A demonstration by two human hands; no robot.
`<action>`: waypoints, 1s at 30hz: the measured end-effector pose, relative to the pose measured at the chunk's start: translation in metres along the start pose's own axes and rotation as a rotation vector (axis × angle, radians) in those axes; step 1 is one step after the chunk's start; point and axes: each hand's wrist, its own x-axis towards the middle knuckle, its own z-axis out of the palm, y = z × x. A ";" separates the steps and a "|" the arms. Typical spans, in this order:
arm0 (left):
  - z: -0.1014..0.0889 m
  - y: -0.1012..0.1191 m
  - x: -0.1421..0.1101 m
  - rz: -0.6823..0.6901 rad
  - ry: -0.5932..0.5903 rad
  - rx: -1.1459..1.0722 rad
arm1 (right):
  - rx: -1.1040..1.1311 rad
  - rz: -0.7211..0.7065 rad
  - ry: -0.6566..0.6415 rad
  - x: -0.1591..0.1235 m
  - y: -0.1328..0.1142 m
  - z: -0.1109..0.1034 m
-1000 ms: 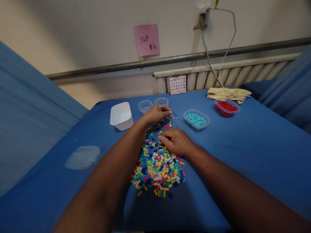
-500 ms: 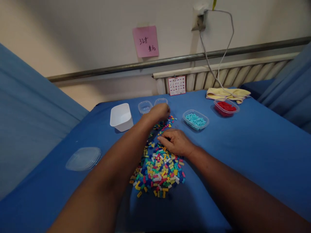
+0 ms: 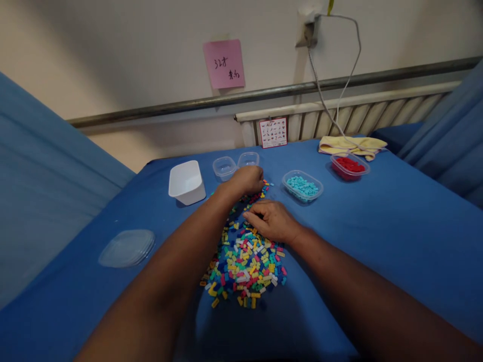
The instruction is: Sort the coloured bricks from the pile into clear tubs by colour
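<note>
Loosely scattered bricks (image 3: pixel 252 269), just beside right fingers (image 3: pixel 260 205), near left hand (image 3: pixel 249 179).

Blue-covered surface (image 3: pixel 377 241), scattered small bricks (image 3: pixel 243 276) (many colours), white tub (image 3: pixel 194 195), clear containers (image 3: pixel 224 167), stacked lids (image 3: pixel 127 248), yellow cloth (image 3: pixel 349 145)

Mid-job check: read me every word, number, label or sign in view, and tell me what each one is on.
"32", handwritten, followed by a character resembling "才": pink paper note on the wall.
Second handwritten line, same note: too unclear to quote.
Red-bordered card at the radiator: print too small to read.
Toy bricks: no lettering can be made out.
</note>
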 end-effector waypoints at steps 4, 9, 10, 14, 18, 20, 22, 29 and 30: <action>0.003 0.012 0.009 0.180 0.087 0.000 | 0.002 -0.008 -0.003 0.000 0.001 0.001; 0.003 0.028 0.018 0.261 -0.012 0.134 | -0.004 -0.015 -0.002 0.001 0.002 0.001; 0.002 0.030 0.019 0.253 -0.040 0.152 | -0.004 -0.014 -0.007 0.001 0.003 0.001; 0.001 0.028 0.019 0.246 -0.074 0.177 | -0.005 -0.008 0.000 0.001 0.003 0.001; -0.002 0.022 0.016 0.213 0.038 0.115 | 0.009 -0.007 0.003 0.001 0.001 0.001; -0.007 0.023 0.017 0.213 0.114 0.001 | 0.010 -0.002 -0.003 0.002 0.000 0.000; -0.012 0.029 0.020 0.246 0.165 -0.147 | 0.003 0.006 -0.009 0.002 -0.001 -0.001; -0.020 0.052 0.031 0.259 0.255 -0.379 | -0.015 0.023 -0.034 0.002 0.000 -0.003; -0.020 0.049 0.030 0.244 0.288 -0.395 | -0.006 0.015 -0.034 0.001 0.001 -0.003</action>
